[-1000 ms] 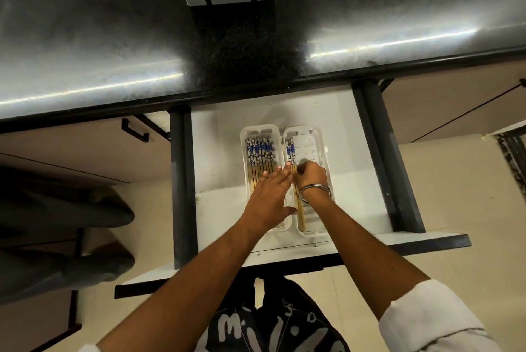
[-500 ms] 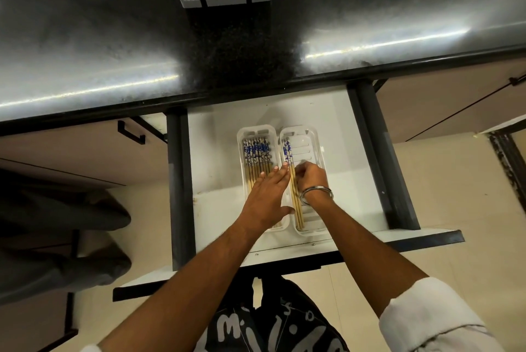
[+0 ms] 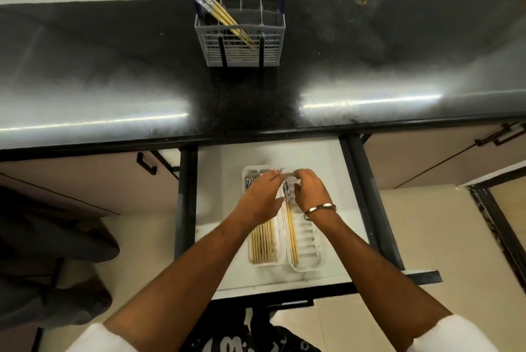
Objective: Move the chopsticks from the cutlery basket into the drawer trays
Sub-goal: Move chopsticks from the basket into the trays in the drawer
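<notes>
A grey cutlery basket (image 3: 240,47) with a dark blue handle stands on the black counter and holds a few blue-and-white topped chopsticks (image 3: 210,5) that lean left. Below it, the open white drawer (image 3: 336,169) holds two clear trays side by side. The left tray (image 3: 267,264) has several chopsticks (image 3: 263,240) in it and the right tray (image 3: 310,237) has a few chopsticks (image 3: 292,235). My left hand (image 3: 262,195) lies with straight fingers on the chopstick heads in the left tray. My right hand (image 3: 310,192) touches the right tray's far rim with bent fingers.
The glossy black counter (image 3: 113,72) runs across the view, with a white marble wall behind it. Dark drawer rails (image 3: 185,203) flank the drawer, and cabinet fronts with black handles (image 3: 146,163) sit on both sides. Beige floor tiles lie at the lower right.
Both hands have slid toward the far end of the trays, and the right hand has left the chopstick shafts. The view has tilted up, and the whole basket now shows.
</notes>
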